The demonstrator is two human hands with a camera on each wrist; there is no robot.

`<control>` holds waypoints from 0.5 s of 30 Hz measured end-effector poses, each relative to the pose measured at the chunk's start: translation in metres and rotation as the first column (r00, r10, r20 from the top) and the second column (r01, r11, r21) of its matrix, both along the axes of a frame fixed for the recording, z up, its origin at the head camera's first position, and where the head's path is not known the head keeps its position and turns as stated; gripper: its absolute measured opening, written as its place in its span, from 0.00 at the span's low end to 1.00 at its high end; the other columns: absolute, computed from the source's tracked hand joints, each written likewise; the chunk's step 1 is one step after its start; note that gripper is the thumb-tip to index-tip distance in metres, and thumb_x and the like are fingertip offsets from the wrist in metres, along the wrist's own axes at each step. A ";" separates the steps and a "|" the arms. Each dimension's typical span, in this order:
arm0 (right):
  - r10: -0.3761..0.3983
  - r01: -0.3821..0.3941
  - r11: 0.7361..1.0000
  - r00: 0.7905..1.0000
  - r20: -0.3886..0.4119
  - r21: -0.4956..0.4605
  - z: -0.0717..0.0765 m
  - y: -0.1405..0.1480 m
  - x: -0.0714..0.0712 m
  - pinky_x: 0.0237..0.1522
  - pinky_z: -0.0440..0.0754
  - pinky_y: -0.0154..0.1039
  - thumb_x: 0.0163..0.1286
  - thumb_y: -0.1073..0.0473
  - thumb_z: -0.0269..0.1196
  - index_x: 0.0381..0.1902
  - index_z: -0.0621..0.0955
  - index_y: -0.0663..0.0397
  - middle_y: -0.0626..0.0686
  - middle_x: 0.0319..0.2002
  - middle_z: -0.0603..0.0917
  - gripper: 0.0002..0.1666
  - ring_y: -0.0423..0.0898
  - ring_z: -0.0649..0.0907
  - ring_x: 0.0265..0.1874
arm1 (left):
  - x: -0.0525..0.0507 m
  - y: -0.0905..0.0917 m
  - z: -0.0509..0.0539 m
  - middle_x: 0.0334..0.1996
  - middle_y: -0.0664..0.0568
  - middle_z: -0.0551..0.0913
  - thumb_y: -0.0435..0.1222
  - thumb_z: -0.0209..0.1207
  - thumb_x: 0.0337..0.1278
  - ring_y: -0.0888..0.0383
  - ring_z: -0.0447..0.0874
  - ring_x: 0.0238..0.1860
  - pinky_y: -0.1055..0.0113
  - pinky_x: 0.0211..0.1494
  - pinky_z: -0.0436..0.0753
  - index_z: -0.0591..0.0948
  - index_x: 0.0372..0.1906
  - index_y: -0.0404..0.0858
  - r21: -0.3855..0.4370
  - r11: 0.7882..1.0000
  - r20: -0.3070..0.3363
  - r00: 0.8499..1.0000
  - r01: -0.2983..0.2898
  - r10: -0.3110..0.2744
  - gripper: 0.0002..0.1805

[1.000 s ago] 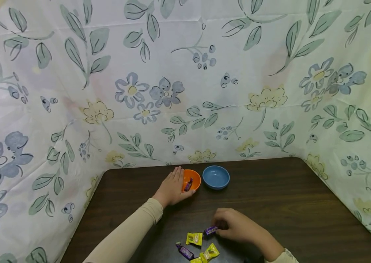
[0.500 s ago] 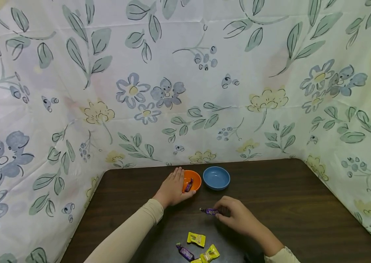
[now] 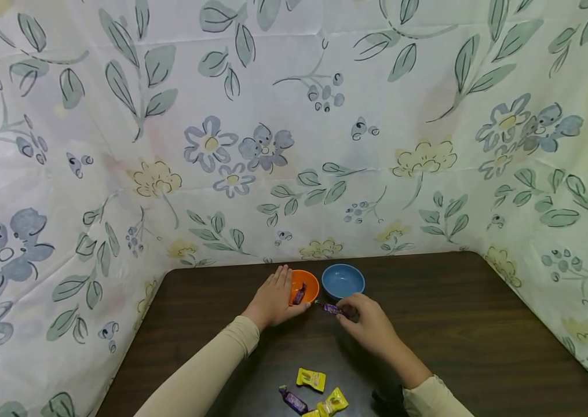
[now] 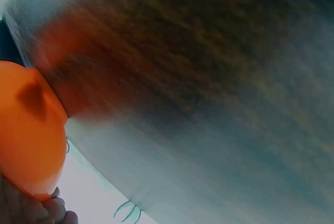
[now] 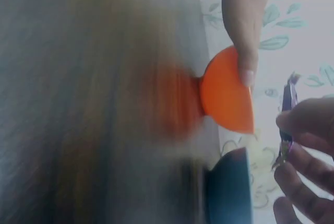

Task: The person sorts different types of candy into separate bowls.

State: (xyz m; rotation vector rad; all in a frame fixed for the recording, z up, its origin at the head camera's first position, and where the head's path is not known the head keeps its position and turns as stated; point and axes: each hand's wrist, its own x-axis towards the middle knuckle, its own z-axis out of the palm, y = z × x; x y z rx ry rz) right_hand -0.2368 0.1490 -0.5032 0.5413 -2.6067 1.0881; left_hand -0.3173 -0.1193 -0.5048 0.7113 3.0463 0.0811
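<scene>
My left hand (image 3: 271,301) lies with straight fingers along the left side of an orange bowl (image 3: 312,282), its thumb at the near rim. One purple wrapped candy (image 3: 299,293) is inside that bowl. Between thumb and fingers my right hand (image 3: 374,327) pinches another purple wrapped candy (image 3: 332,309), held above the table just in front of the two bowls. The right wrist view shows this candy (image 5: 288,98) upright at the fingertips. A blue bowl (image 3: 343,281) stands right of the orange one; I see nothing in it.
Near the table's front edge lie a yellow wrapped candy (image 3: 311,379), a purple candy (image 3: 293,399) and more yellow candy (image 3: 333,402), partly cut off. Floral cloth (image 3: 294,145) hangs behind and beside the dark wooden table (image 3: 455,324).
My right hand has lifted the purple candy from the group in front and carried it forward towards the bowls. One yellow candy shifted slightly. The left hand has stayed at the orange bowl.
</scene>
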 end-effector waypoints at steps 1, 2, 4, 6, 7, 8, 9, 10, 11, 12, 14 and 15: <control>-0.014 0.014 1.000 1.000 -0.007 -0.001 0.001 -0.002 -0.002 0.39 0.84 0.34 0.64 0.63 0.77 0.41 0.89 0.45 0.41 0.36 0.84 0.10 0.36 0.82 0.35 | 0.000 0.000 0.000 0.86 0.38 0.53 0.77 0.38 0.68 0.42 0.52 0.86 0.50 0.87 0.57 0.54 0.85 0.31 0.003 1.000 -0.001 1.000 0.002 -0.002 0.61; -0.029 0.029 1.000 1.000 -0.012 -0.001 0.001 -0.004 -0.003 0.39 0.84 0.34 0.64 0.62 0.77 0.41 0.89 0.45 0.41 0.36 0.84 0.10 0.36 0.82 0.34 | 0.000 0.000 -0.001 0.86 0.38 0.53 0.77 0.38 0.68 0.42 0.52 0.86 0.50 0.87 0.57 0.54 0.85 0.31 0.005 1.000 -0.002 1.000 0.003 -0.003 0.61; -0.051 0.051 0.999 0.998 -0.022 -0.001 0.001 -0.007 -0.007 0.38 0.83 0.34 0.64 0.62 0.77 0.40 0.89 0.46 0.42 0.35 0.84 0.09 0.36 0.81 0.34 | 0.000 0.000 -0.001 0.86 0.38 0.53 0.77 0.38 0.68 0.42 0.52 0.86 0.50 0.87 0.58 0.55 0.85 0.31 0.010 1.000 -0.001 1.000 0.005 -0.005 0.61; -0.070 0.070 0.998 0.997 -0.030 0.002 0.001 -0.010 -0.012 0.37 0.82 0.34 0.63 0.61 0.77 0.39 0.89 0.46 0.42 0.34 0.84 0.08 0.36 0.80 0.33 | 0.000 -0.001 -0.002 0.86 0.38 0.53 0.77 0.38 0.67 0.42 0.52 0.86 0.49 0.87 0.58 0.55 0.85 0.32 0.016 1.000 0.002 1.000 0.005 -0.005 0.61; -0.078 0.078 0.997 0.996 -0.037 0.006 0.001 -0.012 -0.014 0.36 0.82 0.34 0.63 0.61 0.77 0.39 0.89 0.47 0.42 0.34 0.84 0.08 0.36 0.80 0.32 | 0.000 -0.001 -0.002 0.86 0.38 0.53 0.77 0.38 0.67 0.42 0.52 0.86 0.50 0.87 0.58 0.54 0.85 0.32 0.017 1.000 0.004 1.000 0.004 -0.004 0.61; -0.086 0.086 0.996 0.996 -0.039 0.010 0.001 -0.013 -0.016 0.35 0.81 0.34 0.64 0.61 0.77 0.39 0.89 0.46 0.42 0.34 0.84 0.07 0.36 0.80 0.32 | -0.001 -0.001 -0.003 0.86 0.38 0.53 0.77 0.39 0.67 0.42 0.52 0.86 0.50 0.87 0.58 0.54 0.85 0.32 0.018 1.000 0.004 1.000 0.004 -0.004 0.61; -0.095 0.096 0.995 0.995 -0.043 0.018 0.001 -0.015 -0.018 0.35 0.80 0.34 0.63 0.60 0.77 0.39 0.89 0.46 0.42 0.34 0.84 0.07 0.36 0.79 0.31 | -0.001 -0.001 -0.003 0.86 0.38 0.53 0.77 0.39 0.67 0.42 0.52 0.86 0.50 0.87 0.58 0.54 0.85 0.32 0.018 1.000 0.005 1.000 0.003 -0.003 0.61; -0.104 0.105 0.994 0.993 -0.048 0.028 0.002 -0.016 -0.021 0.34 0.80 0.34 0.63 0.60 0.77 0.39 0.90 0.46 0.43 0.34 0.84 0.07 0.37 0.79 0.31 | -0.002 -0.001 -0.003 0.86 0.38 0.53 0.77 0.39 0.67 0.42 0.52 0.86 0.50 0.87 0.57 0.54 0.85 0.32 0.018 1.000 0.006 1.000 0.003 -0.003 0.61; -0.111 0.113 0.993 0.992 -0.053 0.037 0.002 -0.018 -0.023 0.34 0.79 0.35 0.63 0.60 0.77 0.38 0.89 0.46 0.43 0.34 0.84 0.07 0.37 0.79 0.31 | -0.002 -0.001 -0.003 0.86 0.38 0.53 0.77 0.40 0.68 0.42 0.52 0.86 0.50 0.87 0.57 0.54 0.85 0.32 0.019 1.000 0.005 1.000 0.004 -0.004 0.61; -0.118 0.121 0.991 0.991 -0.060 0.050 0.002 -0.020 -0.025 0.33 0.79 0.35 0.63 0.59 0.77 0.38 0.90 0.46 0.43 0.34 0.84 0.07 0.37 0.79 0.30 | -0.002 -0.001 -0.003 0.86 0.38 0.53 0.77 0.40 0.68 0.42 0.52 0.86 0.50 0.87 0.57 0.54 0.85 0.32 0.018 1.000 0.004 1.000 0.005 -0.005 0.61; -0.137 0.143 0.987 0.988 -0.070 0.080 0.002 -0.024 -0.029 0.32 0.78 0.36 0.63 0.58 0.78 0.38 0.90 0.45 0.43 0.34 0.84 0.07 0.38 0.78 0.30 | -0.002 -0.002 -0.002 0.86 0.38 0.53 0.76 0.40 0.68 0.42 0.52 0.86 0.50 0.87 0.58 0.54 0.85 0.32 0.020 1.000 0.001 1.000 0.007 -0.007 0.61; -0.145 0.152 0.984 0.986 -0.078 0.096 0.002 -0.026 -0.032 0.32 0.78 0.36 0.62 0.58 0.78 0.38 0.90 0.45 0.43 0.33 0.84 0.07 0.38 0.78 0.29 | -0.002 -0.002 -0.002 0.86 0.38 0.53 0.76 0.39 0.68 0.42 0.52 0.86 0.50 0.87 0.57 0.54 0.85 0.32 0.019 1.000 0.001 1.000 0.007 -0.007 0.61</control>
